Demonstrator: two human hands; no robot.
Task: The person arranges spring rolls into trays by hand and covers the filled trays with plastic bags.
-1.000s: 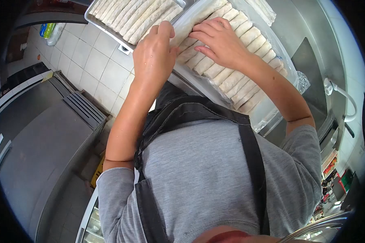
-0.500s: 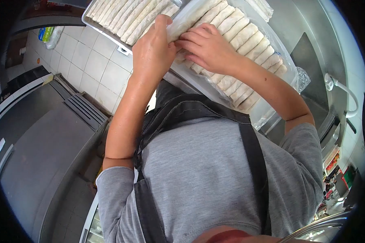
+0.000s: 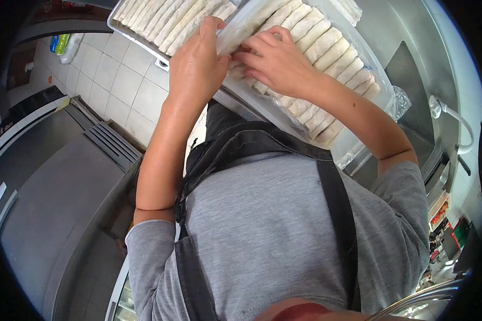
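A clear plastic container holds a row of pale, long dough rolls, lying side by side. My left hand is at its near-left corner, fingers curled toward the container wall. Those fingertips are partly hidden, and what they grip cannot be made out. Over the rolls at the same end, my right hand has bent, separated fingers, its fingertips reaching down beside the left hand. No object shows within the right hand. Thin plastic film shows along the container's near side.
A metal tray with more rolls stands left of the container. Both are by a steel sink. A white spray hose hangs at the right. A grey appliance stands at the left, on a tiled floor.
My left hand has shifted slightly left and up. The fingers of my right hand have arched and spread a little more. The rolls look the same.
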